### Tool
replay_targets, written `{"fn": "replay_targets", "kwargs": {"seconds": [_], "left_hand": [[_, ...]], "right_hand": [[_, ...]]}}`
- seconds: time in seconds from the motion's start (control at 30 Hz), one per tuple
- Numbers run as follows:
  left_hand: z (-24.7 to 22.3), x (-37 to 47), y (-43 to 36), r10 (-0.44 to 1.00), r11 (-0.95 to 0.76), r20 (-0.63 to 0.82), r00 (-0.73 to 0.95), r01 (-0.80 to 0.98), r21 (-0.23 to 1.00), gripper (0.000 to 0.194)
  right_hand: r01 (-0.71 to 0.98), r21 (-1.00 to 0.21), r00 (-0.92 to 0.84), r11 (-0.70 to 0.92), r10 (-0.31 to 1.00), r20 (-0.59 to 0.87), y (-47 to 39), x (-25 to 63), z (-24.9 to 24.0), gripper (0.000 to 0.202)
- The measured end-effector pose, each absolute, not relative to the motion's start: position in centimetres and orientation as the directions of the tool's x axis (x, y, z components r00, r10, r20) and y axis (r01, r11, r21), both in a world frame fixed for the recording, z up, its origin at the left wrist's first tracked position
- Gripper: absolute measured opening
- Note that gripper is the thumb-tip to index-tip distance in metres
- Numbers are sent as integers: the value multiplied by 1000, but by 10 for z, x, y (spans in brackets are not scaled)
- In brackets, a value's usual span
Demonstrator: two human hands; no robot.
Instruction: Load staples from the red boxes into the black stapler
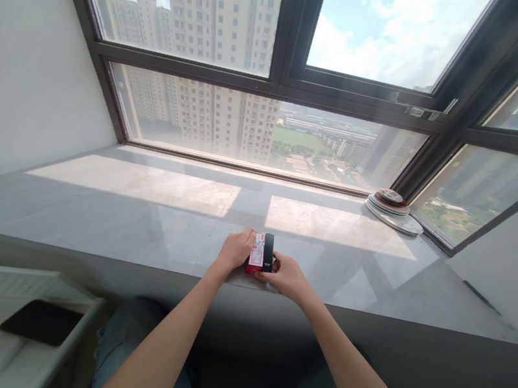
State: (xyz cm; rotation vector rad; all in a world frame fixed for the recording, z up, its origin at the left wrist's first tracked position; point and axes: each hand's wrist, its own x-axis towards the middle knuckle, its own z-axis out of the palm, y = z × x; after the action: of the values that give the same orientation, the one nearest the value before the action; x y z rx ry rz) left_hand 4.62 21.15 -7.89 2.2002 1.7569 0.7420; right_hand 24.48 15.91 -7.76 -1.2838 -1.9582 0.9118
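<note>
A small red-and-white printed box (256,251) is on the grey stone sill near its front edge. Right beside it, on its right, is a slim black object (268,252) with a rounded far end and small pale lettering; its kind cannot be made out, though it resembles a stapler. My left hand (236,249) is closed against the left side of the box. My right hand (286,276) curls around the near right end of the black object, with a fingertip reaching to the box's near edge. Some fingertips are hidden behind the things.
Round flat discs or plates (389,208) are stacked at the sill's back right corner. Dark-framed windows (276,85) rise behind the sill (136,227). At lower left, a dark phone-like slab (42,321) lies on a white basin-like fixture (74,335).
</note>
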Motion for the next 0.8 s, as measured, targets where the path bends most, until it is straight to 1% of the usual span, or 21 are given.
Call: {"fn": "replay_targets", "kwargs": {"seconds": [0.13, 0.23, 0.4, 0.5, 0.67, 0.8], "left_hand": [[-85, 55, 213, 954, -265, 245, 172, 867, 423, 42], [-90, 72, 214, 956, -263, 227, 184, 880, 395, 43], [-88, 124, 214, 944, -321, 204, 261, 872, 369, 43], [-82, 160, 216, 926, -375, 197, 323, 852, 364, 42], [-73, 219, 227, 903, -429, 176, 391, 816, 387, 46], [-71, 258, 236, 907, -415, 148, 394, 778, 471, 52]], "right_hand": [[454, -850, -379, 269, 921, 89, 163, 256, -72, 42], [433, -875, -379, 215, 925, 40, 164, 273, -64, 42], [424, -899, -323, 110, 946, -37, 158, 315, -49, 45], [425, -904, -274, 41, 958, -85, 157, 345, -46, 53], [376, -925, -249, -53, 956, -156, 165, 402, -53, 69], [352, -929, -228, -110, 953, -199, 170, 444, -55, 73]]}}
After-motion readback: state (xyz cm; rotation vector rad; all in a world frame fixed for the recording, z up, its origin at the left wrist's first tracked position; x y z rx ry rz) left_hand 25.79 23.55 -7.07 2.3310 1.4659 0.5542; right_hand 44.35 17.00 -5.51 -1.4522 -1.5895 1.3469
